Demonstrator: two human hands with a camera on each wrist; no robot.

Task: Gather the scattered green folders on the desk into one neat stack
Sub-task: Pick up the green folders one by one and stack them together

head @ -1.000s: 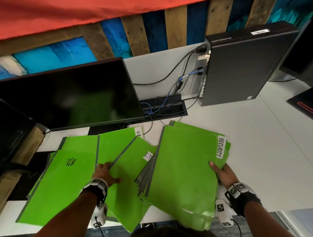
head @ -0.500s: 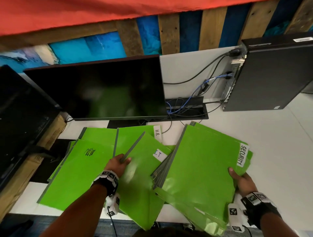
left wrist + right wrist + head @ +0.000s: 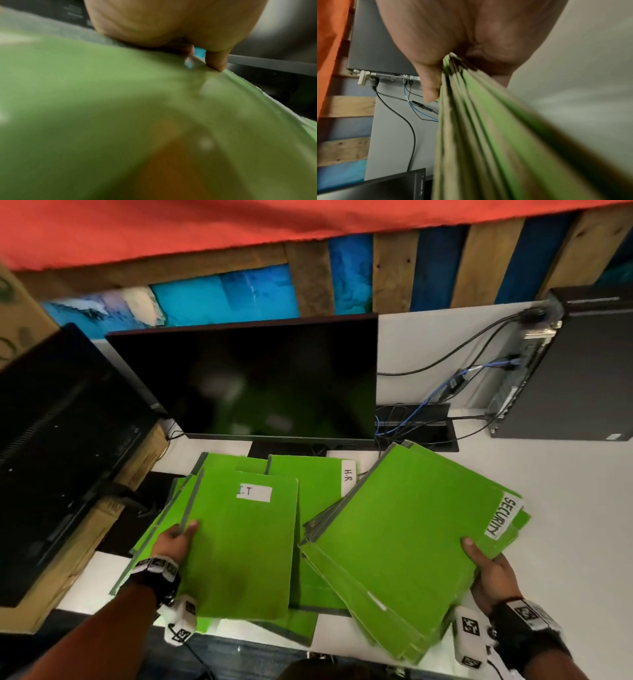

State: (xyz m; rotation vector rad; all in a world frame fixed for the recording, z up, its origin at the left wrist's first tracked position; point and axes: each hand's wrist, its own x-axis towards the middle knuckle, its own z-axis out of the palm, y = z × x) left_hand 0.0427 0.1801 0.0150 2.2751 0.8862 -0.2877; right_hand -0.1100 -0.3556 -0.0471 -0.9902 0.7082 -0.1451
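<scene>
Folders [image 3: 404, 529] lie fanned on our white desk [image 3: 565, 501] before a dark monitor [image 3: 246, 378] | our left hand [image 3: 173, 542] pinches the I.T folder [image 3: 239, 549] | our right hand [image 3: 493, 577] grips the SECURITY stack's edge | plank wall [image 3: 394, 272] behind | lower folders hidden; left wrist view blurred

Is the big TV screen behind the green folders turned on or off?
Off, it seems. The monitor is black all over, showing only a faint green reflection of the folders below it.
</scene>
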